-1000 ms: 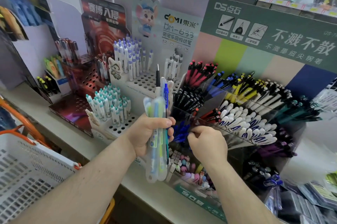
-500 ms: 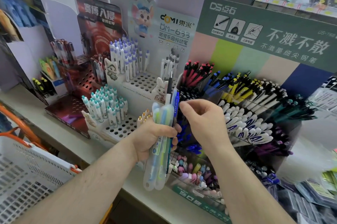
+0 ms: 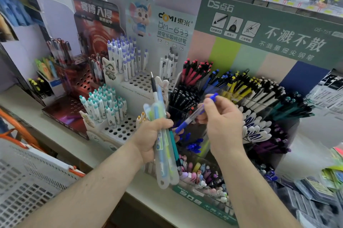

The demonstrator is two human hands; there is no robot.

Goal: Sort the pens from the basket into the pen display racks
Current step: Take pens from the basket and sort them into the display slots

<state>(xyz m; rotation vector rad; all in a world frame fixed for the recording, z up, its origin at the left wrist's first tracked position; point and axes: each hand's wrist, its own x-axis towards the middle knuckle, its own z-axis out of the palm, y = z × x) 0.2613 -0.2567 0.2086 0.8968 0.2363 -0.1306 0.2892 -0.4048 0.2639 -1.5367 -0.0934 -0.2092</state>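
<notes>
Centre of frame: left hand (image 3: pixel 152 137) grips an upright bundle of pens (image 3: pixel 163 135), several in clear sleeves. Just right of it, the right hand (image 3: pixel 221 122) pinches a blue pen (image 3: pixel 193 116), held slanted between its fingers, above the green pen rack (image 3: pixel 250 98) filling the right half. White rack (image 3: pixel 120 129) stands left of centre. White basket (image 3: pixel 27 181) sits lower left.

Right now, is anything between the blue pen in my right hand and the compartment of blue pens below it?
Nothing visible blocks it. The right hand pinches the blue pen directly above the blue pens; the left hand's bundle sits just beside.
</notes>
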